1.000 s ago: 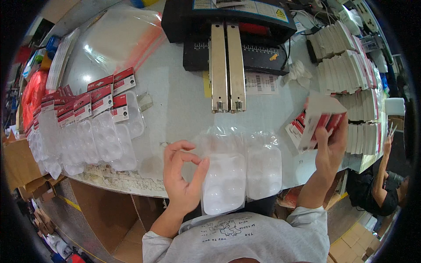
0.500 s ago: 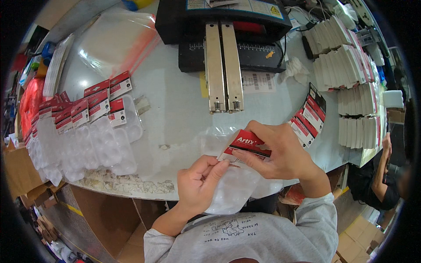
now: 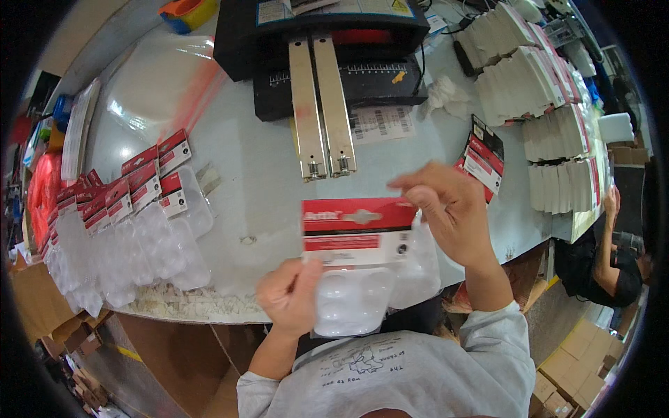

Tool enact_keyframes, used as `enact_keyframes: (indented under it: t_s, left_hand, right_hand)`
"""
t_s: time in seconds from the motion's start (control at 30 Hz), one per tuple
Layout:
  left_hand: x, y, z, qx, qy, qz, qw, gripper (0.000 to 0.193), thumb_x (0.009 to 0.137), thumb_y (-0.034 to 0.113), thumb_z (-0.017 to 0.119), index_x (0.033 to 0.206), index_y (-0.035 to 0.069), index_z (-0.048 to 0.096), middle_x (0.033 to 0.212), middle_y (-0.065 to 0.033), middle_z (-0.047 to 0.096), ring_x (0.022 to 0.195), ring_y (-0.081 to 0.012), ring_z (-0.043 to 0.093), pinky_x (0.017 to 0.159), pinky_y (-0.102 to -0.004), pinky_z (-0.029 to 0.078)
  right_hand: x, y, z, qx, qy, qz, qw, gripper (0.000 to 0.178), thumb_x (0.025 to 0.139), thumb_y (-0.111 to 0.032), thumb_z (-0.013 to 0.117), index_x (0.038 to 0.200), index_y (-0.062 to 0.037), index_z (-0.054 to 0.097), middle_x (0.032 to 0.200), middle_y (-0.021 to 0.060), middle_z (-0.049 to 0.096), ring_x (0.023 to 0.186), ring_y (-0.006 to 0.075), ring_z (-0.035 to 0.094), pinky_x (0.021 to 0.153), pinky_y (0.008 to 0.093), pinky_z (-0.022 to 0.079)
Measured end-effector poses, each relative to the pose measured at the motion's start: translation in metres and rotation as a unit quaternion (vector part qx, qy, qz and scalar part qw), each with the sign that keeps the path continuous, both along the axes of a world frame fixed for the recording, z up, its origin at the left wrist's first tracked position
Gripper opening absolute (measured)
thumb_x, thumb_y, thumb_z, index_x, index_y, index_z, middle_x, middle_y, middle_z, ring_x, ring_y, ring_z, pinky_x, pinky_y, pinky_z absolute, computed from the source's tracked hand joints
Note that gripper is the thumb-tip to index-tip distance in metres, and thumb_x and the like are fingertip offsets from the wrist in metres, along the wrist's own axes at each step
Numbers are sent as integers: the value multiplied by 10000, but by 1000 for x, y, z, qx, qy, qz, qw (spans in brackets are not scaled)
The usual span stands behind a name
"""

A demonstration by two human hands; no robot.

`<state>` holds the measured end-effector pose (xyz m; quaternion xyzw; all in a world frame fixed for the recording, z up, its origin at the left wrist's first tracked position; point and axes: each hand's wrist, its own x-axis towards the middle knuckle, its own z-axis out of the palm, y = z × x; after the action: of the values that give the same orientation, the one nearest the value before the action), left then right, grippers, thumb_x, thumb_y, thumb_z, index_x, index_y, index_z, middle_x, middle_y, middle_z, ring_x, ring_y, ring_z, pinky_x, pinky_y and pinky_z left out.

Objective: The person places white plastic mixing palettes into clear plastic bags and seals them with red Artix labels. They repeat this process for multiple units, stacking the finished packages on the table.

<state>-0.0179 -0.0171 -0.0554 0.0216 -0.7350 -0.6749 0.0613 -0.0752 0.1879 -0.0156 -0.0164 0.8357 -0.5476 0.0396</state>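
In front of me is a white plastic palette with round wells [image 3: 352,296], in a clear bag topped by a red, black and white header card [image 3: 341,242]. The card faces up, flat and level, with its hanging hole showing. My left hand [image 3: 289,296] pinches the card's lower left edge between thumb and fingers. Just off the card's upper right corner is my right hand [image 3: 453,212], its fingers bent and apart with nothing visible in them. Behind the card, on the right, lies another white palette [image 3: 418,272], partly covered.
Finished-looking carded palettes [image 3: 150,240] overlap at the left. A black machine with two metal bars [image 3: 322,118] stands at the back. Loose header cards [image 3: 484,157] lie right, beside stacked white cards [image 3: 557,132]. Clear bags [image 3: 164,87] lie back left. A person's arm [image 3: 608,244] shows far right.
The card has swung from tilted to level and moved left with my left hand. My right hand has let go of the card and lifted away to its upper right. The whole view has shifted slightly.
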Motion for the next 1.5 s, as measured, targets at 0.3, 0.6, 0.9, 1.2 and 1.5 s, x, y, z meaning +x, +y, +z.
enact_keyframes:
  t_s: [0.3, 0.6, 0.9, 1.2, 1.5]
  left_hand:
    - [2, 1, -10, 12, -63, 83, 994, 236, 858, 98, 627, 667, -36, 591, 546, 44, 466, 509, -14, 350, 446, -201, 243]
    - [2, -10, 4, 0, -171, 52, 984, 279, 893, 143, 572, 666, -18, 548, 579, 36, 462, 558, -31, 370, 486, -214, 291]
    - [-71, -7, -39, 81, -188, -13, 979, 285, 945, 175, 476, 705, 22, 468, 640, 33, 446, 615, -41, 358, 558, -206, 320]
    - [-69, -11, -51, 67, -180, -24, 981, 276, 951, 196, 468, 744, 17, 504, 678, 22, 485, 645, -52, 385, 593, -209, 341]
    - [-43, -75, -4, -574, 64, 94, 811, 396, 832, 240, 621, 1154, 41, 505, 1161, -160, 488, 1049, -355, 446, 867, -388, 394]
  right_hand:
    - [30, 10, -11, -222, -289, 46, 930, 192, 872, -137, 619, 851, 49, 663, 686, 51, 628, 529, 83, 558, 473, 203, 442]
    - [30, 0, -9, -272, -381, 38, 883, 179, 886, -127, 567, 777, 14, 572, 627, 40, 581, 514, 102, 562, 479, 230, 446]
    - [-20, -20, -54, -308, -264, -76, 911, 165, 898, -138, 549, 817, 4, 574, 696, 42, 560, 496, 107, 532, 464, 233, 446]
    - [-21, -17, -53, -213, -210, -23, 954, 170, 915, -119, 527, 837, 19, 588, 697, 47, 575, 523, 105, 554, 477, 215, 444]
    - [2, 144, -68, 451, -30, -78, 889, 891, 631, -373, 790, 1330, 11, 391, 1316, 199, 466, 1284, 324, 374, 995, 357, 358]
